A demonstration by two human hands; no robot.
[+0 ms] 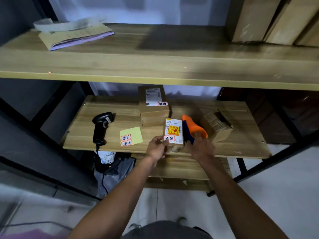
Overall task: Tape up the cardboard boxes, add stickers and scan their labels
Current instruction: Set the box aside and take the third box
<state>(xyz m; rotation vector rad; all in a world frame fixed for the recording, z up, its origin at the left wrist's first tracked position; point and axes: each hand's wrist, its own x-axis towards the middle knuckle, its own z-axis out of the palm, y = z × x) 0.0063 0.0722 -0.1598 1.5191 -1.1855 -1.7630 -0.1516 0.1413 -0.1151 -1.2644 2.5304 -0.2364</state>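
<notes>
A small cardboard box [174, 135] with a white label and a yellow-red sticker lies at the front of the middle shelf [86, 144]. My left hand [157, 148] touches the box's near left corner, its fingertips at a red-bordered white sticker [169, 138] on the box. My right hand [201, 145], fingers spread and blurred, hovers just right of the box, in front of the orange and blue tape dispenser [191, 129]. A black barcode scanner [101, 126] lies to the left. A yellow backing sheet [133, 134] bears two more red-bordered stickers.
Two stacked labelled boxes [153, 107] stand behind the small box. An open-flapped cardboard box [218, 125] lies to the right. The upper shelf [155, 66] overhangs, holding a paper pad [76, 36] and tall cartons [269, 19]. Bags [112, 169] sit below the scanner's cable.
</notes>
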